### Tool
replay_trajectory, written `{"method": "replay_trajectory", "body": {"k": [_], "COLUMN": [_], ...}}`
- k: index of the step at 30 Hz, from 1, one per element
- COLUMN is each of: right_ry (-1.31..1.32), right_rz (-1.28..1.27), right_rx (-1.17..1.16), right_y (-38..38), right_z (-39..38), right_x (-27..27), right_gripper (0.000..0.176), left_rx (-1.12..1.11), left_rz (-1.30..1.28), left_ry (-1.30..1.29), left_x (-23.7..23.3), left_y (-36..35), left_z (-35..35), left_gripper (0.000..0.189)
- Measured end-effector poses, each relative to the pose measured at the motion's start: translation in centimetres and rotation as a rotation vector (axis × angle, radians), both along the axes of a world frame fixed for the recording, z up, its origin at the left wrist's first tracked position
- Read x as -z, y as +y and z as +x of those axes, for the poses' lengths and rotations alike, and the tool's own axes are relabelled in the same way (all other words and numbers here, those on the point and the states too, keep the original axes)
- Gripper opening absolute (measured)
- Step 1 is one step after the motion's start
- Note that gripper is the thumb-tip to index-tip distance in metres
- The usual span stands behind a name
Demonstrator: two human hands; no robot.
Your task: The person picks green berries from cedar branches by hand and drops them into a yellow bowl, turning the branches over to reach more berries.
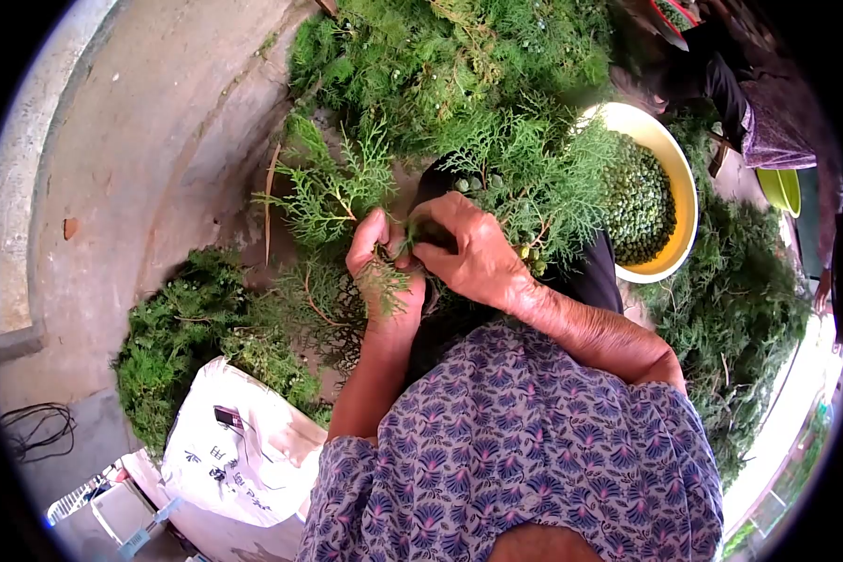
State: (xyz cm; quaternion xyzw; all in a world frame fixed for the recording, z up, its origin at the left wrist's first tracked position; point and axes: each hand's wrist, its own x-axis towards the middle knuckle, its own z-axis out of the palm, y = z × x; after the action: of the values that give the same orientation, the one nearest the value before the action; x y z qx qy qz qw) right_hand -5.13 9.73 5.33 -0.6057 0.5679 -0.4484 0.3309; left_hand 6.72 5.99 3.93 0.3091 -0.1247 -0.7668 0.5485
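My left hand point(381, 262) is closed around a leafy evergreen sprig point(332, 192), its flat green fronds fanning out up and to the left. Close beside it, my right hand point(470, 245) is bent with thumb and fingers pinched together at the sprig's stem end; what lies between the fingertips is too small to make out. Another leafy branch point(534, 173) spreads over my dark-clad lap and reaches the basin's edge. To the right stands a yellow basin point(686, 211) with a pale rim, filled partway with small green cones point(639, 201).
A large heap of evergreen branches point(450, 70) lies ahead, with more piles at left point(183, 328) and right point(721, 328). A white sack point(239, 450) with a phone point(228, 417) on it is at lower left. Another person point(777, 122) sits at upper right near a green basin point(782, 190).
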Motion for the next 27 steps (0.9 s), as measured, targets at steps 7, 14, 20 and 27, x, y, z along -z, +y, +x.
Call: {"method": "replay_trajectory", "body": {"k": [7, 14, 20, 27], "right_ry": [-0.014, -0.750, -1.356, -0.722], "right_rz": [-0.102, 0.428, 0.385, 0.170], "right_rx": [-0.005, -0.166, -0.218, 0.505], "right_y": [-0.1, -0.2, 0.5, 3.5], "right_z": [0.2, -0.9, -3.2, -13.7], "right_x": [0.1, -0.9, -1.9, -4.5], "right_gripper": [0.034, 0.021, 0.020, 0.021], "left_rx": [0.012, 0.102, 0.141, -0.080], "left_rz": [0.010, 0.012, 0.045, 0.213], "left_ry": [-0.102, 0.026, 0.309, -0.200], "left_x": [-0.6, -0.4, 1.7, 0.7], "left_y": [0.2, -0.3, -1.8, -1.6], "left_z": [-0.1, 1.0, 2.1, 1.2], "left_gripper": [0.024, 0.025, 0.029, 0.011]}}
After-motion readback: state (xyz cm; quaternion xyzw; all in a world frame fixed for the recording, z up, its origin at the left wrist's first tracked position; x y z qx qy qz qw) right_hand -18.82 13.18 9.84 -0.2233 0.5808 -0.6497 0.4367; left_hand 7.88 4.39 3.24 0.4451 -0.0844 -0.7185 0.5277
